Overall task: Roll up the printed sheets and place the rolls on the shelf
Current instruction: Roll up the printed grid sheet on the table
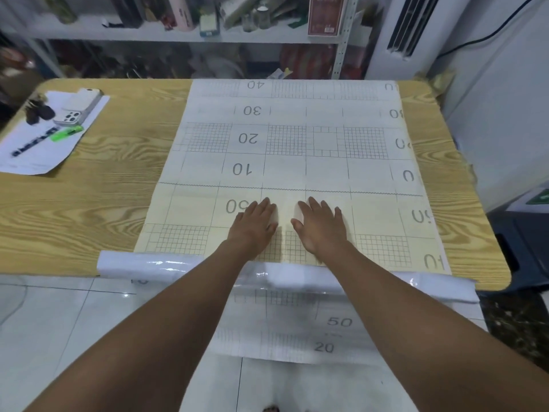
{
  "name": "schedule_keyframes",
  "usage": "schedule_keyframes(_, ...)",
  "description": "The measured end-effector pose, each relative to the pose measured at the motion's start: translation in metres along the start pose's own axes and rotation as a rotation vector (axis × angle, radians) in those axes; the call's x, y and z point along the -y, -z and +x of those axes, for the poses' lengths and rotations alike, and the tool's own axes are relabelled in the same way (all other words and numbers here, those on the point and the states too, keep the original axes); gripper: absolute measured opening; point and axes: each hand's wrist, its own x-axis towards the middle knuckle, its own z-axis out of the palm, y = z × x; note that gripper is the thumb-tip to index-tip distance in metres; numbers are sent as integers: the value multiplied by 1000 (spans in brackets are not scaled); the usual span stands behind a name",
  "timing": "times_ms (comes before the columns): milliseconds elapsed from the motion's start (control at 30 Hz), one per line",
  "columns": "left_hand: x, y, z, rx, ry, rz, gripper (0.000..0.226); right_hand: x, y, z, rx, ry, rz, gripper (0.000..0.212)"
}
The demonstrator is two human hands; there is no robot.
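Pressing both open hands, left hand [255, 221] and right hand [319, 224], flat on the grid-printed white sheet [297, 138]; smooth outward evenly before rolling.

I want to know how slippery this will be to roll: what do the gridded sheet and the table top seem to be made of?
The gridded sheet looks like matte paper backing with a glossy plastic film face: its curled near edge shows sharp highlights. The table top looks like smooth wood-grain laminate, judging by its even printed grain and rounded corners; solid wood cannot be ruled out.
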Motion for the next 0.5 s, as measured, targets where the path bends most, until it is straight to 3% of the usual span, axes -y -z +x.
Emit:
schedule_keyframes(167,1,5,12,-7,3,-10,48,0,2,-5,-70,41,80,47)
schedule_keyframes(400,0,6,12,-10,-1,-6,47,2,11,-57,-189,286,281,37)
schedule_keyframes(500,0,9,12,5,-21,21,49,1,3,-75,-146,349,253,53)
